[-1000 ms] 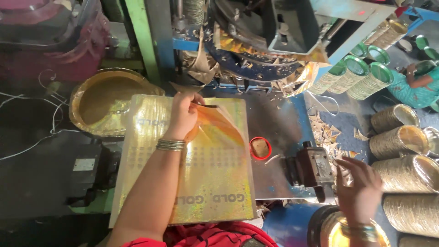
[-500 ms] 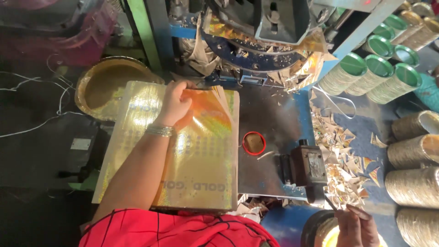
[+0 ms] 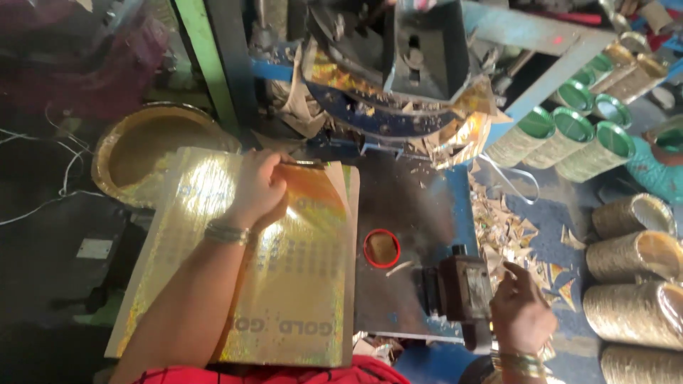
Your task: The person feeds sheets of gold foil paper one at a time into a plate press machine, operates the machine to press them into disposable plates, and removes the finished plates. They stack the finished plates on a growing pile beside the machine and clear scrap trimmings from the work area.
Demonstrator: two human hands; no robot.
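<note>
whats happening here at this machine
A person sits at a press machine. Their left hand grips the far edge of a stack of shiny gold sheets on the metal table. Their right hand rests by a small black box at the table's edge. Stacks of gold plates lie to the right.

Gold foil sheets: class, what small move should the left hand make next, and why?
Probably lift the top sheet clear. The left hand already pinches its far edge, which is curled up off the gold foil stack; the right hand rests by the small black box.
</note>
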